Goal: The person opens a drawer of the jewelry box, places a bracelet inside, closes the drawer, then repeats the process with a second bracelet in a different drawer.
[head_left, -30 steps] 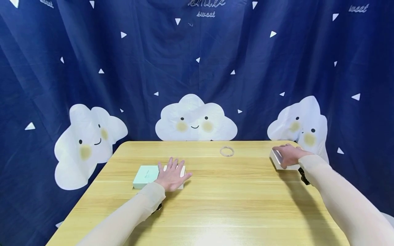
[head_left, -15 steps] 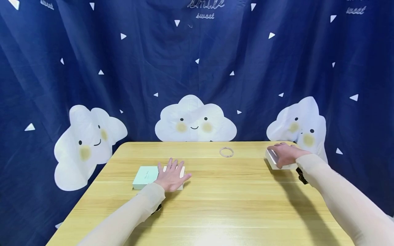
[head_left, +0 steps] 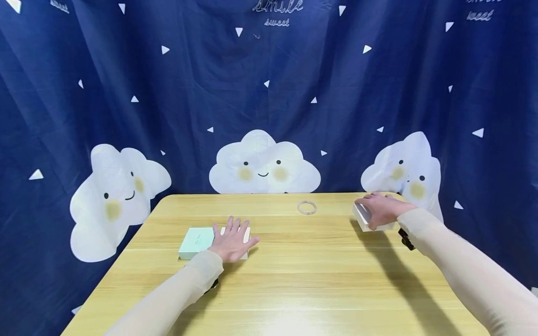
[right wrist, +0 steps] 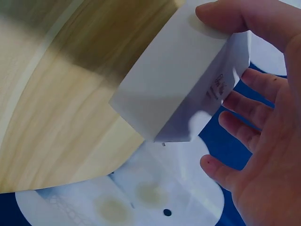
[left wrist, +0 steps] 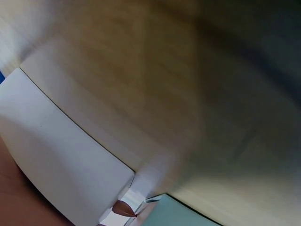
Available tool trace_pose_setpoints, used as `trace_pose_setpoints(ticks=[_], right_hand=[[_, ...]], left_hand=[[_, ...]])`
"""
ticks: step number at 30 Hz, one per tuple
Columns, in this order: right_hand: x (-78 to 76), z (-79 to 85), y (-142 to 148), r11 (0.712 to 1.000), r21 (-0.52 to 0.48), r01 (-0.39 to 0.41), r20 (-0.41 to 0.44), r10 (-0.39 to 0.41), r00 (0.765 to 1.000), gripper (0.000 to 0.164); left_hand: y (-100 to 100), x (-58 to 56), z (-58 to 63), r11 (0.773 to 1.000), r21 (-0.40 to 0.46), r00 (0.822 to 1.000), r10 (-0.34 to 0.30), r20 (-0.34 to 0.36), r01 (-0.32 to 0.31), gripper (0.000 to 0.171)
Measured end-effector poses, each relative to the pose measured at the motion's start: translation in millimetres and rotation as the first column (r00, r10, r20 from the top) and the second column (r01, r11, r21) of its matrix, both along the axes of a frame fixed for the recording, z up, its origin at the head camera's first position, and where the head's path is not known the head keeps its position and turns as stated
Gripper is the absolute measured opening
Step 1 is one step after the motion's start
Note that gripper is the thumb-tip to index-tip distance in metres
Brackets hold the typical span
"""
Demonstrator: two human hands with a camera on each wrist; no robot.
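In the head view, my left hand (head_left: 232, 242) rests with spread fingers over a white box (head_left: 247, 234), covering most of it. A mint-green box (head_left: 196, 241) with small lettering lies right beside it on the left. The left wrist view shows a plain side of that white box (left wrist: 70, 150). Farther right, my right hand (head_left: 381, 208) grips another white box (head_left: 360, 217), its shadow falling on the tabletop. Seen from the right wrist, the thumb presses one side of this box (right wrist: 174, 70) and fingertips touch the far side; small print marks its top face.
A thin pale ring, like a bangle (head_left: 307, 213), lies near the back edge of the wooden table (head_left: 294, 270), between the two hands. Behind the table hangs a dark blue curtain (head_left: 189, 107) with smiling clouds and small white triangles.
My right hand has carried its white box a short way left across the table. The left hand stays over its box, and the head view has shifted slightly.
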State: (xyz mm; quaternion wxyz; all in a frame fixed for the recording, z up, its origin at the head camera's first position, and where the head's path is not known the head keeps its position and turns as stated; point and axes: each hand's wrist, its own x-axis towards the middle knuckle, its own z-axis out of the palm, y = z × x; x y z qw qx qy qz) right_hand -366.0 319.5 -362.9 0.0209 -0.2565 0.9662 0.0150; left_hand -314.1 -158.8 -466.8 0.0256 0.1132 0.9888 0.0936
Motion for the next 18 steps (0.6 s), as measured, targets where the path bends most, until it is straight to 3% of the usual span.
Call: trace_pose_setpoints(ticks=[18], right_hand=[[11.1, 8.5, -40.4, 0.993, 0.038, -0.108, -0.042, 0.11, 0.993, 0.081]], left_hand=[[-2.4, -2.0, -3.9, 1.0, 0.026, 1.0, 0.001, -0.009, -0.001, 0.085]])
